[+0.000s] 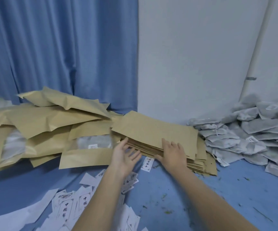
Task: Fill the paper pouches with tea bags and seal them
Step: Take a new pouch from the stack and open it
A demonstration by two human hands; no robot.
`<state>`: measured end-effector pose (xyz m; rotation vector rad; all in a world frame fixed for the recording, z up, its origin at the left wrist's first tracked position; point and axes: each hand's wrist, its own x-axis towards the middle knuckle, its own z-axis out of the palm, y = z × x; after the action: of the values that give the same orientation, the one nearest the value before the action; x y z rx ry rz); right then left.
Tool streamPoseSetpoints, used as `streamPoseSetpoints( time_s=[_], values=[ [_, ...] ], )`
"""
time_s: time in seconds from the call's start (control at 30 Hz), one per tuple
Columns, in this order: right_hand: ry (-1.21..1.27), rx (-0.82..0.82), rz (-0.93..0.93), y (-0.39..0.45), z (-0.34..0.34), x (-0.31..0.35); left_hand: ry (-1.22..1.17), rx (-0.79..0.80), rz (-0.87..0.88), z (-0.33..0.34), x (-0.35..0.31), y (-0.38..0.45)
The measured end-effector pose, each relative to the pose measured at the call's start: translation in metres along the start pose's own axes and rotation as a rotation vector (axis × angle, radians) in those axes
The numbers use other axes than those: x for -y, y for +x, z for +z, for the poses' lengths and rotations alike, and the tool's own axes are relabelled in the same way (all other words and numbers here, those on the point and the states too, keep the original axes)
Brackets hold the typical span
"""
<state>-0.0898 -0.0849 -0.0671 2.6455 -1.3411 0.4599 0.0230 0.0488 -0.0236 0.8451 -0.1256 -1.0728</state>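
Many filled kraft pouches (39, 129) lie heaped left; tea bags (251, 135) remain piled right. Between them, right hand (173, 151) fingers flat on empty-pouch stack (153, 130); left hand (124, 155) open, holding nothing.

The stack of pouches (153, 130) is plain tan kraft brown, and so is the heap of filled pouches (48, 120) on the left, some with a clear window showing grey-white inside. The tea bags (251, 135) are pale grey with small white tags printed in black. The paper slips (78, 202) are white with dark characters and thin borders. The bench (193, 197) is blue, speckled with green crumbs. The curtain (59, 47) is blue, the wall (193, 55) off-white.
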Motion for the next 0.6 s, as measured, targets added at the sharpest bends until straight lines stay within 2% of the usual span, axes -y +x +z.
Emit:
streamPoseSetpoints(
  time_s=[0.07,0.17,0.23,0.3,0.37,0.43,0.5,0.53,0.6],
  values=[
    [-0.059,-0.297,-0.124,-0.016,-0.007,-0.003,0.051,-0.009,-0.038,0.007,0.013,0.0],
    [0.063,-0.763,-0.245,-0.044,-0.012,-0.006,0.096,0.036,-0.102,0.021,0.034,-0.011],
    [0.151,-0.931,-0.312,-0.058,-0.017,-0.003,0.101,0.128,-0.104,0.029,0.039,-0.018],
    [0.203,-1.02,-0.343,-0.074,-0.029,-0.001,0.044,0.186,-0.049,0.041,0.041,-0.031],
    [0.267,-1.001,-0.363,-0.09,-0.043,-0.001,-0.037,0.136,0.052,0.054,0.042,-0.045],
    [0.444,-0.767,-0.337,-0.108,-0.06,-0.002,0.016,0.034,0.217,0.064,0.042,-0.06],
    [0.731,-0.387,-0.225,-0.127,-0.083,-0.008,0.272,-0.065,0.426,0.067,0.043,-0.074],
    [0.901,-0.25,-0.163,-0.135,-0.096,-0.011,0.463,-0.117,0.563,0.066,0.043,-0.079],
    [1.271,-0.167,0.006,-0.147,-0.122,-0.017,0.892,-0.105,0.887,0.06,0.042,-0.095]
  ],
)
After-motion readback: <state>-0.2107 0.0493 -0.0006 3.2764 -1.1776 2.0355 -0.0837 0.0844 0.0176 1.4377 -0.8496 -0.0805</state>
